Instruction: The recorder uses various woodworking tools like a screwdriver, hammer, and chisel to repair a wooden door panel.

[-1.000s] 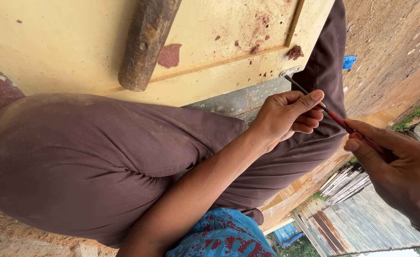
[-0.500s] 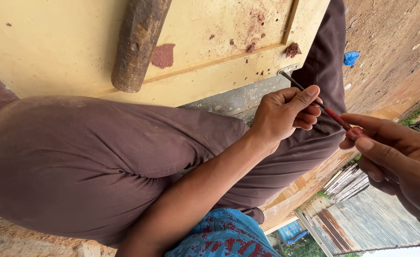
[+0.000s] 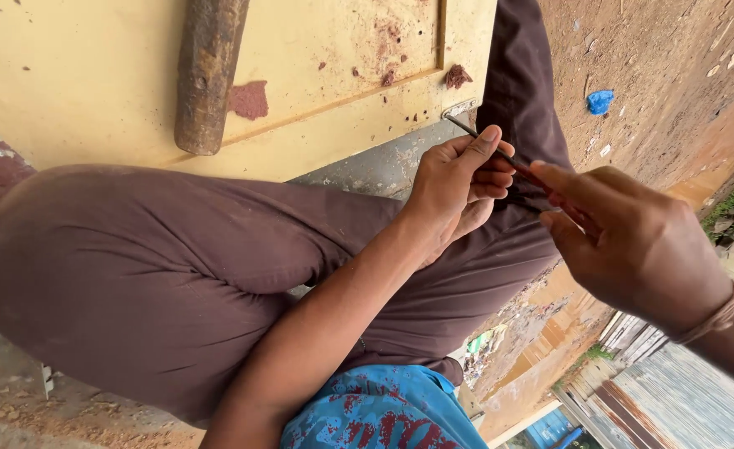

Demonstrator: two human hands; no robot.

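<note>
My left hand (image 3: 458,183) is closed around a thin dark rod with a red end (image 3: 477,133). Its thumb lies along the shaft. The rod's tip rests by a small metal plate (image 3: 460,108) at the edge of a yellow painted wooden panel (image 3: 76,75). My right hand (image 3: 633,241), with a cord band at the wrist, pinches the red end just right of the left hand. Both hands are above my folded leg in brown trousers (image 3: 151,274).
A rusty brown cylinder (image 3: 207,75) lies on the yellow panel, which has chipped red patches. Bare earth with a blue scrap (image 3: 600,101) is at the top right. Corrugated metal sheets (image 3: 674,399) show at the lower right. My blue patterned garment (image 3: 375,411) is at the bottom.
My right hand has moved in toward the left hand and now fills more of the view. The left hand has kept its grip on the rod near the panel's edge.
</note>
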